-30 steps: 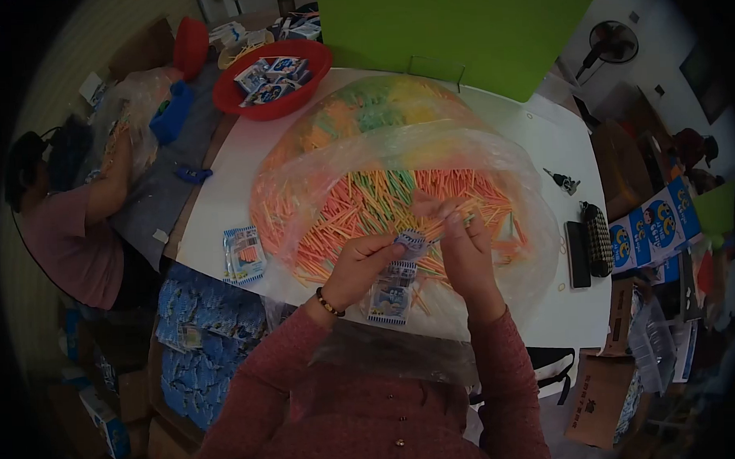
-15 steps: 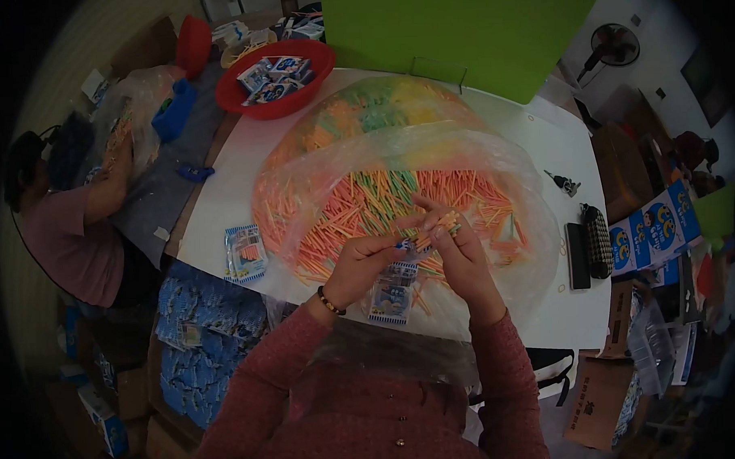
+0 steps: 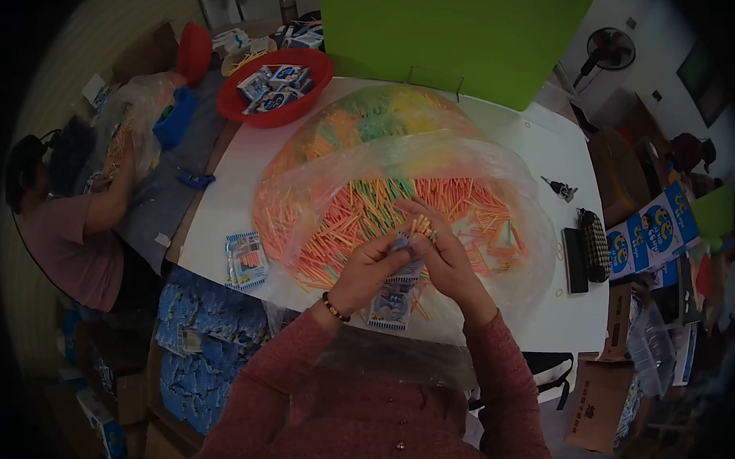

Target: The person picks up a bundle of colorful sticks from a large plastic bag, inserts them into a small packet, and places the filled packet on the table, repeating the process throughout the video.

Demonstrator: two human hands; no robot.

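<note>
My left hand is closed on a small blue-and-white packet, thumb uppermost. In my right hand is a small bundle of thin coloured sticks, gripped with the ends bunched together right at the packet's top. Both hands meet over the near side of a large clear plastic bag, which lies open on loose pink, orange and green sticks. Just below the hands, another blue-and-white packet lies at the bag's near edge.
More packets lie at the table's left. A red basin of filled packets stands at the back left, before a green panel. On the right are a phone and checkered pouch. A person works at far left.
My two hands have drawn closer together and a little left, bringing the bundle of sticks to the packet's top. The view has tilted slightly.
</note>
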